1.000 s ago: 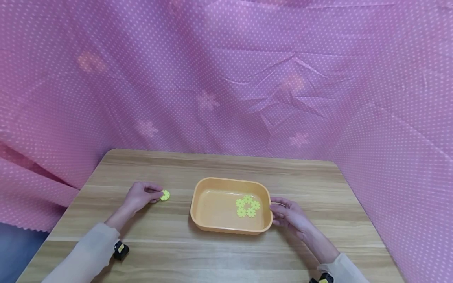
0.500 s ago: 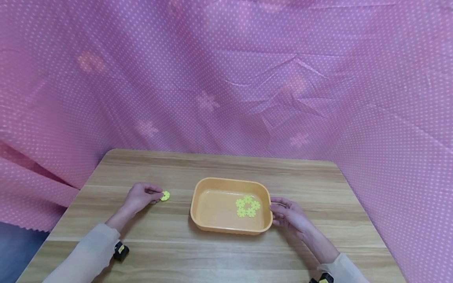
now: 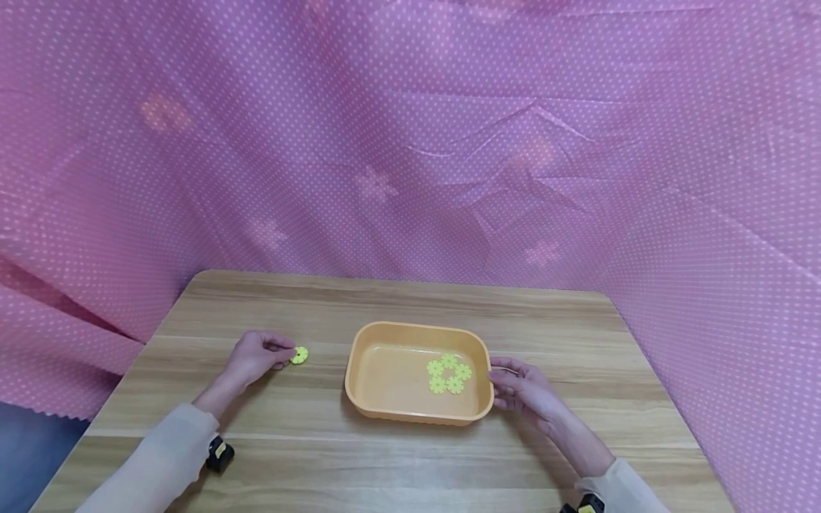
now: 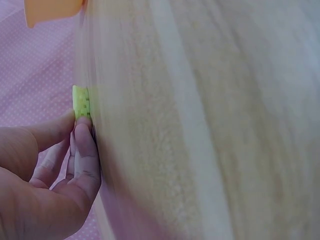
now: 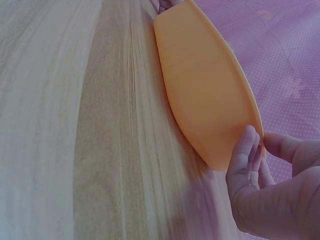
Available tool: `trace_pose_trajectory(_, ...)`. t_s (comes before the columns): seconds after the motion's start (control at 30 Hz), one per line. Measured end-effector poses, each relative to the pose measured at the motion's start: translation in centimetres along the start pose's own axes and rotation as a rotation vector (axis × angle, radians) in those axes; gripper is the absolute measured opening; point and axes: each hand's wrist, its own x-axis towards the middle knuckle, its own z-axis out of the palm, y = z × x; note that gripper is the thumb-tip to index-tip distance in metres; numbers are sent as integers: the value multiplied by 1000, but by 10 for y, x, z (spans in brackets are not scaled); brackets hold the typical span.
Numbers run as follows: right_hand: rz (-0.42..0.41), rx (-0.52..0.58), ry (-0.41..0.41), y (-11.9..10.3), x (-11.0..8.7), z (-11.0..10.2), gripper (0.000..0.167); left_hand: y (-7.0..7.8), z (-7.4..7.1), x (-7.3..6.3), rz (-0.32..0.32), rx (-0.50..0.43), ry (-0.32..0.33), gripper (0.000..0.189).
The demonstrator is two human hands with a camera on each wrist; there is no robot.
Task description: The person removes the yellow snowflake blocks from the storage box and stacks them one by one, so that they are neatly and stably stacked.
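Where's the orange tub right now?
In the head view, the orange tub sits near the middle of the wooden table, with the right hand at its right end and yellow flower pieces inside it.

Laid out in light-brown wood grain with paler streaks running sideways, a worktop (image 3: 308, 463) with rounded far corners. Hung behind it and along both sides, a pinkish-purple curtain (image 3: 410, 206) of fabric covered in small white dots. Printed on the cloth here and there, large blossoms: pale flowers (image 3: 375, 184) low down near the middle, an orange-tinged flower (image 3: 164, 112) higher at left. Right of centre, sharp angular creases (image 3: 532, 107); at far left, a darker pink fold (image 3: 58, 306) slanting down toward the worktop. Below the curtain's wavy hem (image 3: 48, 415), a plain blue-grey patch (image 3: 35, 456), too little shown to identify.
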Motion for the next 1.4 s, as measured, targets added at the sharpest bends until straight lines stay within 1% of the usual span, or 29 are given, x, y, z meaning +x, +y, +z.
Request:
trace_pose_trajectory(0.2, 8, -3, -8, 1, -4, -4, 53, 2, 3, -11, -10, 2, 18, 29)
trace_pose_trajectory(0.3, 9, -4, -11, 2, -5, -7, 54, 7, 2, -17, -15, 3, 28, 31)
trace_pose_trajectory(0.5, 13, -7, -26, 4, -10, -12, 51, 30, 5, -31, 16, 37, 61, 31)
trace_pose_trajectory(0.7, 15, -16, -40, 4, -16, -16, 53, 52, 15, -46, 58, -9, 59, 34)
trace_pose_trajectory(0.8, 14, -16, -49, 4, -19, -18, 54, 66, 24, -53, 64, -17, 55, 33)
trace_pose_trajectory(0.93, 15, -24, -49, 6, -22, -21, 55, 85, 41, -62, 71, -3, 47, 29)
trace_pose_trajectory(1.03, 16, -42, -49, 6, -25, -22, 56, 97, 53, -68, 94, 12, 34, 26)
trace_pose_trajectory(1.2, 18, -47, -63, 5, -30, -24, 57, 112, 74, -76, 153, 25, 13, 26)
trace_pose_trajectory(1.4, 18, -36, -92, 6, -35, -28, 58, 126, 99, -86, 183, 26, -13, 22)
